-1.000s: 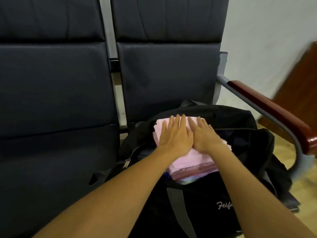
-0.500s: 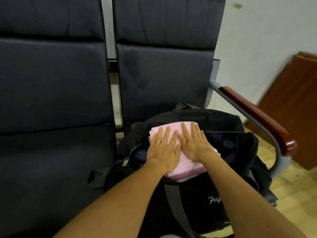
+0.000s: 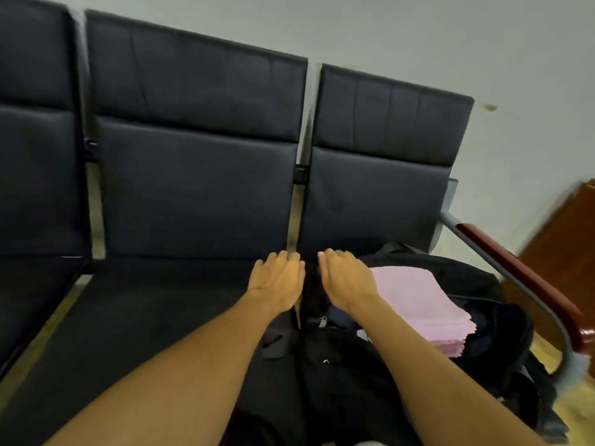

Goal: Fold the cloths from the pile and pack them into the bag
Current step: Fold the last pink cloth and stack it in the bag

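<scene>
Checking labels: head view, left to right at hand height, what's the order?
left hand → right hand → pink cloth stack in the black bag → wooden armrest

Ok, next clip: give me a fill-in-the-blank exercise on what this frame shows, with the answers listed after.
1. The stack of folded cloths lying in the open black fabric bag is ____ in colour.
2. The left hand and the right hand hold ____.
3. The bag sits on the dark padded bench seat at the end with the ____ armrest.

Missing words: pink; nothing; red-brown wooden
</scene>
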Tool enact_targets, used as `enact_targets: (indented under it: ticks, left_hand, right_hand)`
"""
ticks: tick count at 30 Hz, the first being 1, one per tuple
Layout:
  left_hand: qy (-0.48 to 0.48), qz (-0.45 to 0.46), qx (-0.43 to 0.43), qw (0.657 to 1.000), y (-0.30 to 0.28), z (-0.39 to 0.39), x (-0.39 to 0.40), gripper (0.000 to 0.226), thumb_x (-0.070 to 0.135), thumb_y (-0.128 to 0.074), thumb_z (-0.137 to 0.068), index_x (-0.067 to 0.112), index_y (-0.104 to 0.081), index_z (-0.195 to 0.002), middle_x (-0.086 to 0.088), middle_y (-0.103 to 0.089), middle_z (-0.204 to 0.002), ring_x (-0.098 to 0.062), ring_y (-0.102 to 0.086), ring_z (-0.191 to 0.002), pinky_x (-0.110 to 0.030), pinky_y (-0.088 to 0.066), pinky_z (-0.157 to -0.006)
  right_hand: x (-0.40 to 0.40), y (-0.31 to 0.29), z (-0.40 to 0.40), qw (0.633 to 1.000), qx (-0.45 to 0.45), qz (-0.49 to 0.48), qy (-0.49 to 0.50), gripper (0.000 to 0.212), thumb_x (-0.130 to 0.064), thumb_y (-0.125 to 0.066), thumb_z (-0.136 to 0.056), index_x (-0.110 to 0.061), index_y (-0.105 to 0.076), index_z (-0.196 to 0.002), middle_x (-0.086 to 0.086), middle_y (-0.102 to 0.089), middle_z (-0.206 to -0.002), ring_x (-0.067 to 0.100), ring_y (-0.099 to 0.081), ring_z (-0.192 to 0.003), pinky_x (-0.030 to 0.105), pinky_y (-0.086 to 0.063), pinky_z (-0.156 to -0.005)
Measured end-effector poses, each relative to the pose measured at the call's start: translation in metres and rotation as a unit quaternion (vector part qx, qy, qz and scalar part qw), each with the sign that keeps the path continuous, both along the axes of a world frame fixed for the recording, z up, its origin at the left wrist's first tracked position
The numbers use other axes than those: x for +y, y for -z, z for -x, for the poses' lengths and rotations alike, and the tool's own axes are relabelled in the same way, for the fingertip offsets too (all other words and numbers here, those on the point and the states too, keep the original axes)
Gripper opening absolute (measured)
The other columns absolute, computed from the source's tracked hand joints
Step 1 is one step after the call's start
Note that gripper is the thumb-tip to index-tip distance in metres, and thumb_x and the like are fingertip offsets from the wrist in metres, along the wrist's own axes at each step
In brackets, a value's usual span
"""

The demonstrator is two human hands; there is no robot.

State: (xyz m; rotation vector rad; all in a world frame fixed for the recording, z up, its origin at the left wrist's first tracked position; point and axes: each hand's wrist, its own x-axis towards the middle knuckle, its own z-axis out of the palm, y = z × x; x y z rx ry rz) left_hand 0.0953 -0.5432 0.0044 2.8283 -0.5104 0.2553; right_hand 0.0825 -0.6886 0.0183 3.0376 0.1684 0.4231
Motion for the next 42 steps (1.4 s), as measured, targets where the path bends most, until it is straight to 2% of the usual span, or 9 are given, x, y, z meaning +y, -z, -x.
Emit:
enact_targets:
  ticks: [4, 10, 12, 16, 23, 28, 33, 36, 42]
  left_hand:
    - [-0.048, 0.012, -0.064, 0.997, -0.019, -0.003, 0.098, 0.037, 0.03, -0.025, -0.104, 0.015, -0.059, -0.102, -0.004, -0.066, -0.103, -0.023, -0.061, -0.095, -0.038, -0.044, -0.082]
    - [-0.149, 0.019, -0.077, 0.986, -0.016, 0.014, 0.248, 0.035, 0.029, -0.026, -0.104, 0.016, -0.058, -0.098, -0.002, -0.067, -0.099, -0.023, -0.063, -0.091, -0.04, -0.042, -0.085]
    - [-0.177, 0.014, -0.067, 0.982, -0.011, 0.024, 0.288, 0.036, 0.03, -0.026, -0.104, 0.016, -0.058, -0.098, -0.003, -0.068, -0.1, -0.024, -0.063, -0.092, -0.04, -0.04, -0.085]
    - [-0.223, -0.001, -0.026, 0.974, 0.003, 0.046, 0.362, 0.033, 0.03, -0.028, -0.103, 0.017, -0.058, -0.102, -0.003, -0.067, -0.106, -0.024, -0.062, -0.097, -0.04, -0.039, -0.086]
    - [-0.296, -0.079, 0.086, 0.948, 0.049, 0.084, 0.454, 0.029, 0.032, -0.038, -0.099, 0.015, -0.052, -0.118, -0.007, -0.059, -0.125, -0.025, -0.052, -0.117, -0.04, -0.038, -0.096]
    - [-0.32, -0.092, 0.253, 0.908, 0.096, 0.107, 0.501, 0.049, 0.039, -0.051, -0.095, 0.019, -0.04, -0.138, -0.007, -0.044, -0.139, -0.027, -0.042, -0.129, -0.043, -0.038, -0.1]
    - [-0.309, -0.071, 0.391, 0.864, 0.119, 0.113, 0.524, 0.054, 0.03, -0.065, -0.088, 0.019, -0.04, -0.135, -0.007, -0.044, -0.133, -0.029, -0.045, -0.122, -0.047, -0.045, -0.099]
    - [-0.305, -0.04, 0.4, 0.863, 0.125, 0.109, 0.527, 0.057, 0.02, -0.063, -0.089, 0.02, -0.038, -0.14, -0.008, -0.043, -0.138, -0.029, -0.046, -0.123, -0.046, -0.043, -0.102]
    - [-0.292, 0.016, 0.384, 0.875, 0.12, 0.1, 0.525, 0.04, 0.018, -0.048, -0.1, 0.007, -0.042, -0.138, -0.014, -0.047, -0.137, -0.029, -0.049, -0.125, -0.036, -0.037, -0.106]
  right_hand:
    - [0.104, -0.02, -0.009, 0.997, 0.005, -0.069, -0.045, 0.042, -0.034, -0.025, -0.108, -0.013, -0.059, -0.097, 0.006, -0.069, -0.097, 0.027, -0.065, -0.087, 0.033, -0.04, -0.065]
    - [0.261, -0.035, -0.014, 0.986, 0.038, -0.077, -0.145, 0.041, -0.036, -0.025, -0.109, -0.015, -0.056, -0.094, 0.005, -0.067, -0.092, 0.02, -0.059, -0.074, 0.034, -0.041, -0.062]
    - [0.304, -0.032, -0.012, 0.981, 0.05, -0.081, -0.17, 0.043, -0.036, -0.024, -0.109, -0.013, -0.059, -0.097, 0.007, -0.068, -0.092, 0.024, -0.065, -0.08, 0.036, -0.047, -0.066]
    - [0.383, -0.016, -0.002, 0.97, 0.105, -0.09, -0.201, 0.047, -0.037, -0.024, -0.108, -0.012, -0.063, -0.104, 0.01, -0.069, -0.104, 0.031, -0.065, -0.095, 0.035, -0.04, -0.07]
    - [0.467, 0.027, 0.019, 0.944, 0.223, -0.087, -0.228, 0.043, -0.039, -0.03, -0.107, -0.013, -0.063, -0.109, 0.011, -0.065, -0.112, 0.035, -0.061, -0.104, 0.04, -0.045, -0.081]
    - [0.514, 0.068, 0.027, 0.926, 0.273, -0.042, -0.256, 0.031, -0.034, -0.04, -0.104, -0.013, -0.062, -0.112, 0.012, -0.064, -0.117, 0.034, -0.06, -0.108, 0.039, -0.045, -0.081]
    - [0.553, 0.108, 0.04, 0.891, 0.351, -0.008, -0.289, 0.03, -0.023, -0.05, -0.1, -0.02, -0.057, -0.129, 0.009, -0.061, -0.129, 0.031, -0.06, -0.112, 0.042, -0.051, -0.091]
    - [0.566, 0.121, 0.046, 0.88, 0.367, 0.005, -0.302, 0.038, -0.02, -0.054, -0.097, -0.022, -0.053, -0.134, 0.009, -0.059, -0.133, 0.033, -0.059, -0.115, 0.044, -0.051, -0.093]
    - [0.575, 0.134, 0.049, 0.885, 0.363, 0.006, -0.292, 0.024, -0.01, -0.054, -0.094, -0.012, -0.058, -0.118, 0.013, -0.062, -0.117, 0.032, -0.062, -0.099, 0.037, -0.047, -0.072]
